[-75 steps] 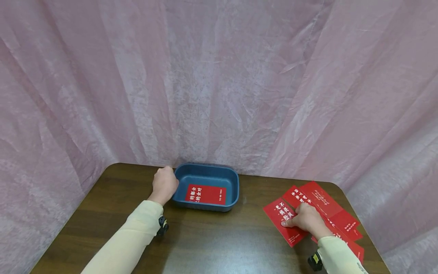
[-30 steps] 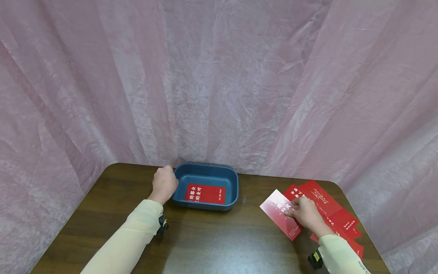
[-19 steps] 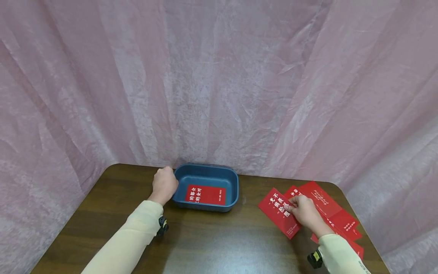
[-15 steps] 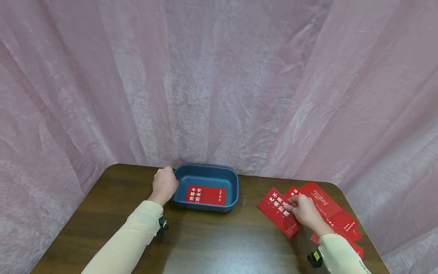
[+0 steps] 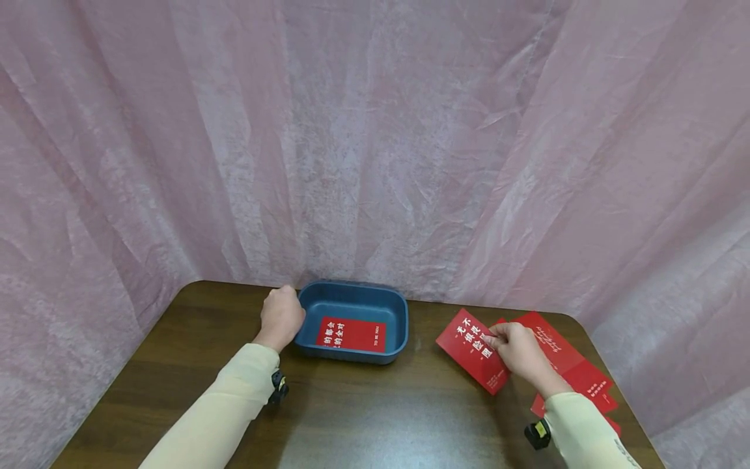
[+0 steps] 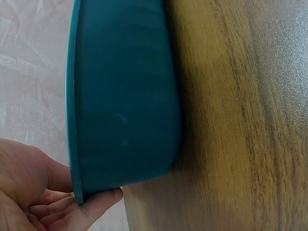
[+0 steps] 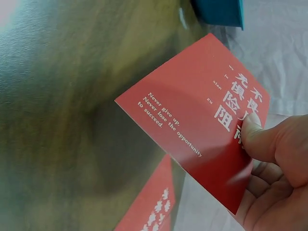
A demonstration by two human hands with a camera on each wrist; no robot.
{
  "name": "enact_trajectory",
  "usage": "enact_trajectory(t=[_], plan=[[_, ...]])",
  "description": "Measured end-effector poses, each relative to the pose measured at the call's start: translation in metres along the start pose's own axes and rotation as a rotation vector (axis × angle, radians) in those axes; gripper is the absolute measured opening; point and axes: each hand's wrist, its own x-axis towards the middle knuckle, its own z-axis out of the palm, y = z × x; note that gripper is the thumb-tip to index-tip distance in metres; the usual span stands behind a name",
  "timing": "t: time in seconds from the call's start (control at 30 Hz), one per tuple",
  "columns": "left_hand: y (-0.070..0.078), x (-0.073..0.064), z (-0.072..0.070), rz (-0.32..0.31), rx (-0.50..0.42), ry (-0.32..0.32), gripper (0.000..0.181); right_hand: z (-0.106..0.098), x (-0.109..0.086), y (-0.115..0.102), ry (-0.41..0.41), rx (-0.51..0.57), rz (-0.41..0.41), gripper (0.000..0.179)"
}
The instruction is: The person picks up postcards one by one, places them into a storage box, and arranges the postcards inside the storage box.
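Note:
In the head view my left hand [image 5: 282, 317] grips the left end of a blue rectangular bin [image 5: 353, 355]. The left wrist view shows its thumb and fingers pinching the rim of the bin [image 6: 125, 96]. Inside the bin a red card [image 5: 354, 334] with white characters lies flat. My right hand [image 5: 518, 348] pinches another red card [image 5: 469, 348] by its right edge, thumb on top. That card [image 7: 192, 120], printed with white characters and English lines, is raised off the table in the right wrist view, its shadow on the wood beneath.
Several more red cards [image 5: 577, 371] lie overlapping at the table's right side, partly hidden under my right hand and sleeve. The brown wooden table [image 5: 363, 410] ends at a pink curtain [image 5: 375, 143] behind it. The bin stands near the back edge.
My right hand has taken hold of the left card from the spread, lifted it and moved slightly left and away from me. My left hand and the bin have stayed put.

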Motion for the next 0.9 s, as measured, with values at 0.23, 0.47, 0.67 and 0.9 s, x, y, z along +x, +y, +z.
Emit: enact_trajectory(t=[0.23, 0.47, 0.67, 0.9], plan=[[0.001, 0.000, 0.002, -0.001, 0.001, 0.016, 0.012, -0.010, 0.007, -0.009, 0.023, 0.002, -0.037, 0.019], [-0.001, 0.003, 0.004, 0.015, 0.005, 0.030, 0.012, -0.017, 0.012, -0.021, -0.002, 0.025, -0.046, 0.018], [-0.002, 0.002, 0.001, 0.011, 0.004, 0.020, 0.013, -0.020, 0.018, -0.035, 0.003, 0.010, -0.084, 0.018], [-0.003, 0.002, -0.001, 0.003, 0.004, -0.006, 0.014, -0.024, 0.027, -0.058, 0.041, -0.025, -0.160, 0.012]])
